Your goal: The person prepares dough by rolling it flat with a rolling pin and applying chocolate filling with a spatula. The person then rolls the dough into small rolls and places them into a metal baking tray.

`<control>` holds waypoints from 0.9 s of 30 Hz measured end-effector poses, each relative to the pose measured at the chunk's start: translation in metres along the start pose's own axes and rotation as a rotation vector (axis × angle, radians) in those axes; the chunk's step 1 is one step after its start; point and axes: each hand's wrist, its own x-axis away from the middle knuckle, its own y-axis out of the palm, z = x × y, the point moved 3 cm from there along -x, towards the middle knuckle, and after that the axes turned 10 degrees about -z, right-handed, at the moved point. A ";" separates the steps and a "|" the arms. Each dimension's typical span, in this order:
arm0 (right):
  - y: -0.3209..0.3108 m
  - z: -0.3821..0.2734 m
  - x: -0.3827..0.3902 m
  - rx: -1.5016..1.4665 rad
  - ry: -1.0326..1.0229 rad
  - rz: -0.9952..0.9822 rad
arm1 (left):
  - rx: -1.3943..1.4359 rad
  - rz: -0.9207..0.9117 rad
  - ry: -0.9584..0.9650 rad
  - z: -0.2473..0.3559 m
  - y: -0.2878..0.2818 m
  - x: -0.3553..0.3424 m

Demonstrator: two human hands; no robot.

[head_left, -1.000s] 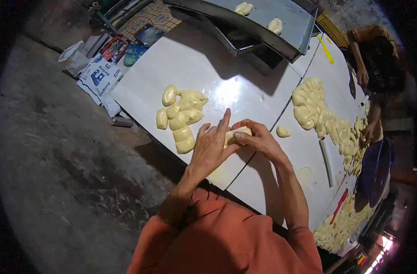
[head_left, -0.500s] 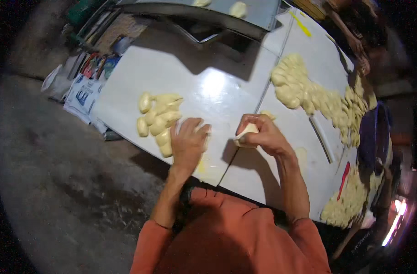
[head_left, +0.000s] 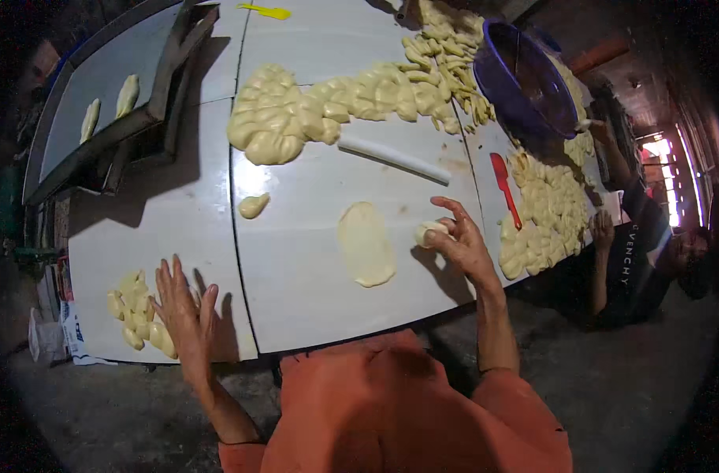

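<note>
My left hand, its fingers spread, is over the table's left part, right beside a cluster of small pale dough pieces. A lump of dough is pinched in my right hand, above the right part of the table. Between my hands lies a flat oval of rolled dough. Farther left rests a single small dough piece. A white rod-like rolling pin lies beyond the oval.
Large heaps of dough pieces spread across the back. A purple basin, a red spatula and more dough are at right, near another person. A tray with two dough strips stands far left; a yellow scraper lies at back.
The view has swung to the right. My left hand has spread its fingers beside the dough cluster. My right hand still holds dough and is now to the right of the flat oval.
</note>
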 end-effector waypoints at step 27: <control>-0.104 0.083 0.021 1.100 -0.455 -0.156 | -0.255 -0.139 0.588 0.346 0.202 0.066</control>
